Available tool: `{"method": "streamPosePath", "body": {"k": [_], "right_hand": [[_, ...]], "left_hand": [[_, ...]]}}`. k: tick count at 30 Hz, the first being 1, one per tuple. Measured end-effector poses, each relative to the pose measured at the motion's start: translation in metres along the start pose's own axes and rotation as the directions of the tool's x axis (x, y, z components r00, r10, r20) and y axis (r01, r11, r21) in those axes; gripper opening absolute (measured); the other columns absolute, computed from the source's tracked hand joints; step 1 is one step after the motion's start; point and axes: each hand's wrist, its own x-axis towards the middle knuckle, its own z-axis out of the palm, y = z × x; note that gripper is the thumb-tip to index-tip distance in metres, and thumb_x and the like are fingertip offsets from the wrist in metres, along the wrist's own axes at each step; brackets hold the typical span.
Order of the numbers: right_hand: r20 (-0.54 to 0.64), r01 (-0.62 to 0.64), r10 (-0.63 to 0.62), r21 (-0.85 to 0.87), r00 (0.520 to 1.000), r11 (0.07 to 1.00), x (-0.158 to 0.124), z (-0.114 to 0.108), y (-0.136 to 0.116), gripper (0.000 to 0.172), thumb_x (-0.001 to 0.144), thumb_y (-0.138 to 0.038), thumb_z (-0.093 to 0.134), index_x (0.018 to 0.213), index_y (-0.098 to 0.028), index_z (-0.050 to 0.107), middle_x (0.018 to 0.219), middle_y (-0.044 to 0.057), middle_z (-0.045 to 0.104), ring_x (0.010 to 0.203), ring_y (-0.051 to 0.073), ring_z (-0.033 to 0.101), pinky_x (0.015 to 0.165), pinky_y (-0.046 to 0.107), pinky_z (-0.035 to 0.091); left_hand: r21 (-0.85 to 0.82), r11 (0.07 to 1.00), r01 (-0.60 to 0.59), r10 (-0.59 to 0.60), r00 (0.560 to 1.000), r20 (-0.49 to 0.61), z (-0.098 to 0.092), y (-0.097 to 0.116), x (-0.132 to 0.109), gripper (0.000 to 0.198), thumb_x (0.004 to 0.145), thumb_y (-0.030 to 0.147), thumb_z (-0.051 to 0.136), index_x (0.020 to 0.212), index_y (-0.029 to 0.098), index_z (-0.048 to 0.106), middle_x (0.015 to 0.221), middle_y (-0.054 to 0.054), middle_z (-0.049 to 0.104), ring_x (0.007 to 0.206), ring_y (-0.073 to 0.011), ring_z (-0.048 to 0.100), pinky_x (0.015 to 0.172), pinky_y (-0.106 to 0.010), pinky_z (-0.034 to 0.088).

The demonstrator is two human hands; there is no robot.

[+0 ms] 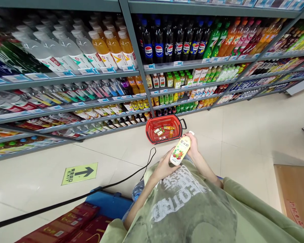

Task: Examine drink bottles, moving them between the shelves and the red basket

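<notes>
Between both hands, just above the shirt (190,199), a pale bottle (180,152) lies tilted, its printed front turned up and its cap (191,132) pointing away toward the upper right. The left hand (164,166) cradles the base end, fingers curled along one side and thumb near the bottom; the right hand (193,147) wraps the shoulder beside the cap, though its fingertips are hidden behind, so I cannot tell how they press. For a good hold, the left should carry most of the weight while the right steadies lightly, without squeezing, since the walls may give. Thumbs are best left at the edges, so the print stays readable. Beyond, on the floor by the shelves (139,44), sits a red basket (150,132) with a few items inside; the loop of a black strap (131,180) lies near it, worth holding the wrists clear of.
</notes>
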Motion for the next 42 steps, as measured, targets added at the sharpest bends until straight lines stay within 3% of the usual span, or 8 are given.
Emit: {"method": "streamPosePath", "body": {"k": [5,11,16,21,23,29,34,42], "right_hand": [[0.023,-0.012,0.012,-0.011,1.0,1.0,0.0,0.003,-0.001,0.021,0.064,-0.023,0.079,0.068,-0.02,0.058,0.062,-0.002,0.067,0.056,0.016,0.066,0.057,0.029,0.058],[0.046,-0.033,0.034,-0.033,0.998,0.999,-0.003,0.005,0.0,0.023,0.063,-0.025,0.08,0.071,-0.02,0.06,0.062,-0.002,0.068,0.06,0.018,0.068,0.058,0.029,0.059],[0.081,-0.043,0.049,-0.078,0.996,0.996,-0.002,0.002,0.004,0.025,0.061,-0.027,0.082,0.073,-0.02,0.061,0.063,-0.001,0.068,0.06,0.018,0.068,0.055,0.029,0.057],[0.12,-0.079,0.09,-0.094,0.989,0.992,-0.002,0.001,0.005,0.026,0.062,-0.026,0.08,0.077,-0.021,0.061,0.063,-0.002,0.069,0.059,0.018,0.067,0.055,0.03,0.057],[0.127,-0.074,0.087,-0.1,0.988,0.992,-0.003,0.002,0.004,0.026,0.062,-0.026,0.08,0.078,-0.021,0.061,0.063,-0.002,0.069,0.059,0.018,0.067,0.055,0.029,0.057],[0.119,-0.053,0.07,-0.14,0.99,0.989,-0.006,0.004,0.002,0.026,0.062,-0.028,0.084,0.077,-0.02,0.064,0.065,0.0,0.071,0.06,0.018,0.067,0.057,0.029,0.056],[0.101,-0.041,0.06,-0.179,0.993,0.983,-0.007,0.001,0.001,0.028,0.062,-0.031,0.087,0.079,-0.019,0.068,0.071,0.002,0.074,0.066,0.018,0.069,0.061,0.028,0.058],[0.29,0.008,0.052,-0.2,0.956,0.98,-0.014,-0.004,-0.006,0.03,0.071,-0.036,0.081,0.096,-0.022,0.07,0.085,0.004,0.08,0.077,0.023,0.073,0.068,0.032,0.061]], "left_hand": [[0.199,0.962,-0.188,0.189,0.982,0.017,-0.004,0.001,-0.002,0.098,0.089,0.028,0.077,0.169,0.033,0.02,0.172,-0.009,0.035,0.156,-0.0267,0.041,0.128,-0.046,0.04],[0.272,0.902,-0.334,0.33,0.942,0.064,-0.006,-0.001,-0.005,0.077,0.094,0.029,0.073,0.163,0.037,0.037,0.177,-0.006,0.02,0.159,-0.0288,0.033,0.127,-0.047,0.041],[0.238,0.936,-0.259,0.247,0.966,0.082,-0.003,-0.005,-0.006,0.082,0.09,0.03,0.078,0.162,0.036,0.039,0.177,-0.005,0.021,0.159,-0.0295,0.034,0.129,-0.045,0.038],[0.188,0.971,-0.15,0.14,0.988,0.068,0.0,-0.003,-0.005,0.115,0.081,0.03,0.085,0.17,0.029,0.013,0.175,-0.01,0.028,0.159,-0.0293,0.035,0.131,-0.045,0.035],[0.166,0.979,-0.114,0.105,0.993,0.059,0.0,-0.001,-0.004,0.119,0.078,0.029,0.086,0.171,0.027,0.01,0.174,-0.01,0.03,0.158,-0.0299,0.037,0.131,-0.046,0.036],[0.129,0.987,-0.093,0.087,0.995,0.048,0.0,0.001,-0.002,0.115,0.076,0.024,0.085,0.17,0.026,0.018,0.171,-0.011,0.036,0.154,-0.0288,0.044,0.128,-0.044,0.039],[0.149,0.979,-0.136,0.125,0.989,0.082,0.002,-0.001,-0.001,0.097,0.079,0.023,0.082,0.165,0.031,0.036,0.171,-0.008,0.038,0.155,-0.0278,0.042,0.128,-0.044,0.039],[-0.009,1.0,-0.027,0.027,1.0,0.012,0.002,0.001,-0.004,0.105,0.067,0.026,0.09,0.161,0.025,0.044,0.157,-0.012,0.057,0.145,-0.0316,0.055,0.125,-0.047,0.042]]}}
